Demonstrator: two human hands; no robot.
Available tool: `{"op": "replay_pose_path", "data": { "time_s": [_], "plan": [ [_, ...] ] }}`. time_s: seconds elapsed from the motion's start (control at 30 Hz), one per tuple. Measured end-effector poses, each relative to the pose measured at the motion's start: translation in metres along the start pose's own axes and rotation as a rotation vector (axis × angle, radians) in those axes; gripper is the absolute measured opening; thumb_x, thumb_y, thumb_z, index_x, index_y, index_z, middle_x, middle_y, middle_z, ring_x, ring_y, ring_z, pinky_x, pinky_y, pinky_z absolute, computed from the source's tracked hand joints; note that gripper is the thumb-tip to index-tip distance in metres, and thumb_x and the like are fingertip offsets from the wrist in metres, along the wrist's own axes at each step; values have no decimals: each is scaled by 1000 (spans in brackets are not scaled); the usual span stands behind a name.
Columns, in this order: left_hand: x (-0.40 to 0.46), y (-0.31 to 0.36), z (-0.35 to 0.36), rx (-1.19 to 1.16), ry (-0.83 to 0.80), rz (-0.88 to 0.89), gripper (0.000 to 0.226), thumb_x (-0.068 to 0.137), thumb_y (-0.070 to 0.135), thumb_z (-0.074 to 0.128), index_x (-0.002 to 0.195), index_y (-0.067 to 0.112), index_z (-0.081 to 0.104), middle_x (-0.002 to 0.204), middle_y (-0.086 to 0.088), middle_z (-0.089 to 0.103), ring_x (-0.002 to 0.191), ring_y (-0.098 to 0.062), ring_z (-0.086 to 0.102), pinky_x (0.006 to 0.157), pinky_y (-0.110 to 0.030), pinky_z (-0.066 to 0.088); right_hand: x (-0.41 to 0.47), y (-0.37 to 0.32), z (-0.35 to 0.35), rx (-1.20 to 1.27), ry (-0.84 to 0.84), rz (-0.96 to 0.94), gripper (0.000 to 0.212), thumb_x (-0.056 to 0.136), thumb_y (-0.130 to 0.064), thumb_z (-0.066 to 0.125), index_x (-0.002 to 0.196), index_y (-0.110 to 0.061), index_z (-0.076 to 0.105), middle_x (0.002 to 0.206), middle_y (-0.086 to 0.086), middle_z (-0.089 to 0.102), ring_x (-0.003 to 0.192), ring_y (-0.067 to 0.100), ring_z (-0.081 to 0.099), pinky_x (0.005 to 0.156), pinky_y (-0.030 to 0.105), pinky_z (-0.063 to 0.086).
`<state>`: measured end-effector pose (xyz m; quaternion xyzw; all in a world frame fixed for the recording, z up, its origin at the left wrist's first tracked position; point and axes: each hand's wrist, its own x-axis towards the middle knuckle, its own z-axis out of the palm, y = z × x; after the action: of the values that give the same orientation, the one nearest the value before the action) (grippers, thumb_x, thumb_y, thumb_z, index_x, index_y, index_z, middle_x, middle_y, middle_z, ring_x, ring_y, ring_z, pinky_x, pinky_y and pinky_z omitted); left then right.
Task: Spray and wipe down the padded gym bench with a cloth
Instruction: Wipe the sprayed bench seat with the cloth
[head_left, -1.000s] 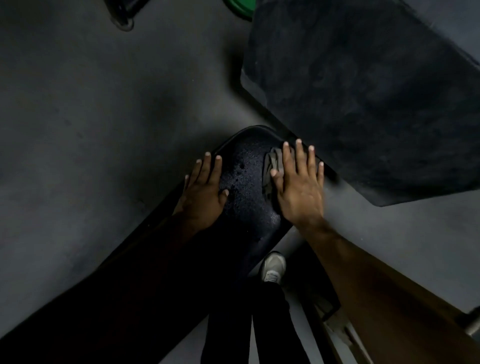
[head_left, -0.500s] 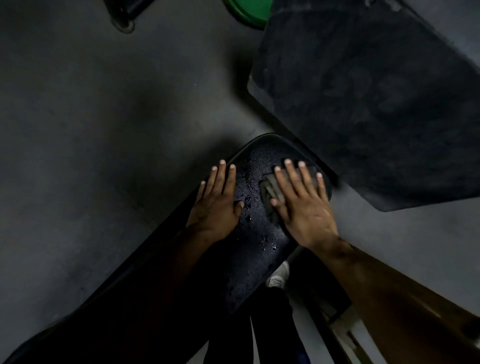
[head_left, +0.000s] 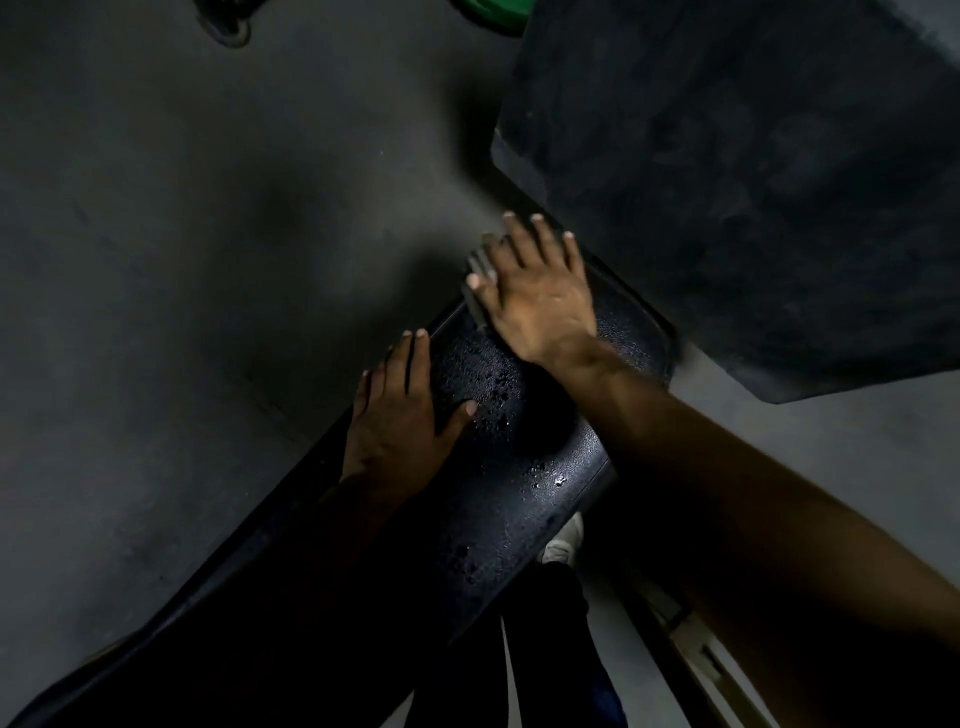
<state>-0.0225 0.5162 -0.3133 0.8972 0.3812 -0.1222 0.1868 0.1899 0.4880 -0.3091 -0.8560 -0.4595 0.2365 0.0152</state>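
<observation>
The black padded bench (head_left: 519, 467) runs from the lower left to the centre, its top dotted with spray droplets. My right hand (head_left: 535, 291) lies flat at the bench's far end and presses a grey cloth (head_left: 477, 283) onto the pad; only the cloth's left edge shows beside my thumb. My left hand (head_left: 400, 410) rests flat, fingers spread, on the bench's left edge with nothing in it. No spray bottle is in view.
A large dark mat or platform (head_left: 753, 156) fills the upper right, close behind the bench end. A green disc (head_left: 493, 13) peeks in at the top edge. My white shoe (head_left: 563, 543) stands under the bench. A metal frame (head_left: 691, 639) lies at the lower right.
My right hand has slid the cloth toward the far left corner of the bench end. The left hand has stayed on the left edge.
</observation>
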Motion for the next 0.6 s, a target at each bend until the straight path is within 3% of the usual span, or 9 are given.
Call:
{"op": "replay_pose_path", "data": {
  "time_s": [0.13,0.37,0.5,0.6],
  "plan": [
    [2,0,-3,-7,-15,21,95,88,70,39,158,12,11,164,-8,22,148,-26,26,119,-50,26,-2,7,0,-14,15,-74,61,111,-54,25,164,-28,34,177,0,19,165,27,8,133,51,4],
    [2,0,-5,-8,-37,11,97,86,71,37,158,12,10,163,-9,22,148,-27,26,120,-47,26,-57,51,10,143,129,215,63,111,-58,24,168,-31,22,178,-3,16,165,25,9,133,49,7],
    [1,0,-6,-23,-48,0,96,87,70,41,158,14,8,163,-9,21,145,-30,29,118,-49,29,-93,70,22,227,211,387,65,109,-55,28,165,-22,31,169,11,36,157,35,29,130,50,22],
    [0,2,-6,-22,-29,2,95,89,66,47,158,13,9,163,-10,21,144,-32,30,118,-50,28,-111,73,24,358,220,477,60,113,-44,38,164,-14,33,164,19,38,154,38,31,128,48,22]
  ]
}}
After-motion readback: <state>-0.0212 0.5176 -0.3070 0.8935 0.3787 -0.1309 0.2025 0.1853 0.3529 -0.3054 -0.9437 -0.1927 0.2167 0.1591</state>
